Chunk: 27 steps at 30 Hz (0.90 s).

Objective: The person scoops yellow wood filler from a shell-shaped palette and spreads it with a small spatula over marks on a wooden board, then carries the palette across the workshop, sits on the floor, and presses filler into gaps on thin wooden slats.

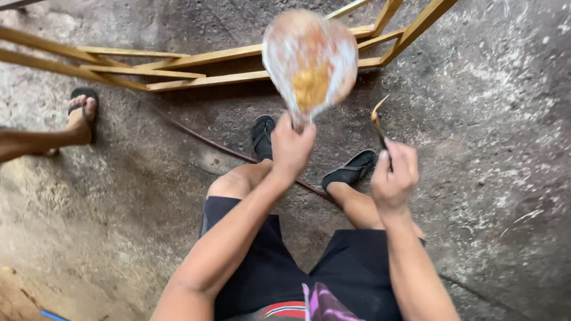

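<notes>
One head-worn view, steeply downward and close over the lap, toward the concrete floor.

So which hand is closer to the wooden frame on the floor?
Left. The left hand is held up just below the frame in the picture, gripping a paddle; the right hand sits lower, farther away.

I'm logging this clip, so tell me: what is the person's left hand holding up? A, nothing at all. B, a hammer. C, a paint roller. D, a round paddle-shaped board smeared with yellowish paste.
D: the left hand grips the narrow handle of a round paddle-shaped board smeared with yellowish paste, raised over the wooden frame, while the right hand holds a thin curved tool.
</notes>
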Each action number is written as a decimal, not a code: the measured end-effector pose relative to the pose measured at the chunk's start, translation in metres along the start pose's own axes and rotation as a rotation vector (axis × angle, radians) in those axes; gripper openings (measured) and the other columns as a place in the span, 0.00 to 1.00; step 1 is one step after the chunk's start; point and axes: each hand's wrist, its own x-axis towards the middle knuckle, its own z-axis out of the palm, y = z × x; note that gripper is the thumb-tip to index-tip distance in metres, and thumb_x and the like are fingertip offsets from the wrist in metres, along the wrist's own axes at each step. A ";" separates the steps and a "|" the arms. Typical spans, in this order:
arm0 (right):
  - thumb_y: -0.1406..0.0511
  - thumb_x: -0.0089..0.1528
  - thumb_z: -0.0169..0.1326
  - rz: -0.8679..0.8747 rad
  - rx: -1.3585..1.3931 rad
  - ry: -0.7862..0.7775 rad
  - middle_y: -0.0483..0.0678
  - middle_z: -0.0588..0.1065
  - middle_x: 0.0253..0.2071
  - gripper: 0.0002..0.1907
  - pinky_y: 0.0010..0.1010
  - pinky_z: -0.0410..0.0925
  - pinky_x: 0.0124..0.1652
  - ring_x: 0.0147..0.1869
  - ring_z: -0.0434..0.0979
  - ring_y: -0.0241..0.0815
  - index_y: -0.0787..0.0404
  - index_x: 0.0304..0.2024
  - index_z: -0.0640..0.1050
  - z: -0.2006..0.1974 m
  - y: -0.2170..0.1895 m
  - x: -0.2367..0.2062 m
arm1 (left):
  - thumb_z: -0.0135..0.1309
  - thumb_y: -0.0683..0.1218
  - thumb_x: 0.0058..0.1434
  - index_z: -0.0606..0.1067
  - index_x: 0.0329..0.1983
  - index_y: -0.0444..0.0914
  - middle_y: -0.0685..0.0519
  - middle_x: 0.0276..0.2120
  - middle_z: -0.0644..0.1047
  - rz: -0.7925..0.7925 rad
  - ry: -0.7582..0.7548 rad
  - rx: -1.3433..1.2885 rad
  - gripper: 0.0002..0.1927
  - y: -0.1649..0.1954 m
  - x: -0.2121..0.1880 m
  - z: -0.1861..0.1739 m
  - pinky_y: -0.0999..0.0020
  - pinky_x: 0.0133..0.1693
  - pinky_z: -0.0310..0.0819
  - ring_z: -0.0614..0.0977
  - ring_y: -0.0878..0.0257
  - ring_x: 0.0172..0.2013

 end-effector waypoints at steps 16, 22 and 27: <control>0.76 0.66 0.57 -0.119 -0.110 -0.251 0.55 0.74 0.46 0.15 0.42 0.71 0.46 0.48 0.76 0.53 0.63 0.55 0.81 0.072 -0.009 0.044 | 0.60 0.46 0.53 0.75 0.38 0.33 0.48 0.26 0.80 -0.113 -0.149 -0.185 0.13 -0.055 0.034 0.014 0.64 0.33 0.76 0.81 0.64 0.27; 0.74 0.63 0.61 -0.270 -0.234 -0.332 0.52 0.72 0.44 0.18 0.43 0.69 0.48 0.50 0.72 0.54 0.60 0.56 0.83 0.046 -0.035 0.044 | 0.60 0.45 0.55 0.76 0.40 0.33 0.53 0.27 0.79 -0.140 -0.041 -0.293 0.13 -0.047 -0.016 -0.010 0.67 0.33 0.75 0.78 0.68 0.29; 0.75 0.60 0.60 -0.307 -0.216 -0.359 0.53 0.72 0.45 0.20 0.42 0.69 0.48 0.50 0.72 0.54 0.58 0.55 0.83 -0.002 -0.086 0.058 | 0.58 0.45 0.56 0.74 0.37 0.33 0.54 0.24 0.77 -0.232 0.002 -0.361 0.11 -0.001 -0.051 -0.048 0.69 0.26 0.72 0.75 0.70 0.23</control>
